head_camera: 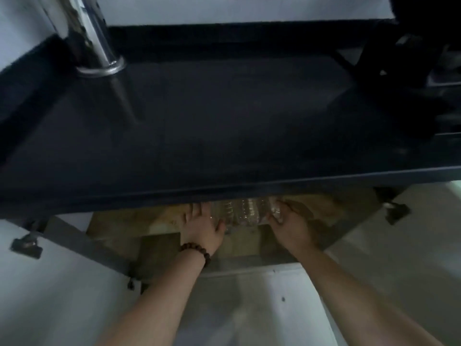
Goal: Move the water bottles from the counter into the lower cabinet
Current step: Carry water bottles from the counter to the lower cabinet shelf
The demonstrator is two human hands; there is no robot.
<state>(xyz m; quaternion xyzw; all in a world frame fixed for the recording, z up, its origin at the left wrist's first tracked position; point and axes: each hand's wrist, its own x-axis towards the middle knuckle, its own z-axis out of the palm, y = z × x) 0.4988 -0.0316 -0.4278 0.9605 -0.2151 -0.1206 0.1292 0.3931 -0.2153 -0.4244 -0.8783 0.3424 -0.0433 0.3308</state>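
1. Head view: 2 bare forearms reach forward from the bottom edge toward the open lower cabinet [159, 228] beneath the dark counter [224, 126].
2. Around the left wrist sits a bracelet of dark round beads [197, 250].
3. Left hand [203, 227] lies against the left side of a cluster of clear water bottles [243, 212], thumb on the near side and fingers running up the bottles' flank; the fingertips pass under the counter edge, so I cannot tell whether it grasps them or only presses.
4. Right hand [289, 222] meets the same cluster from the right, fingers curled round the outermost bottle and grasping it.
5. Between the 2 hands the bottles are inside the cabinet opening, just below the counter's front lip; their upper parts are hidden by that lip, and blur keeps me from counting them.
6. Brownish flooring shows on the cabinet's inside, with a paler band at the front.
7. White cabinet doors stand swung open at both sides, the left door [50, 283] and the right door [399, 245], each with dark metal hinges [26, 243] near its top.
8. On the counter's far left a shiny chrome post [99, 46] rises from a round base.
9. At the far right of the counter stands a dark object [424, 58], too blurred to identify.
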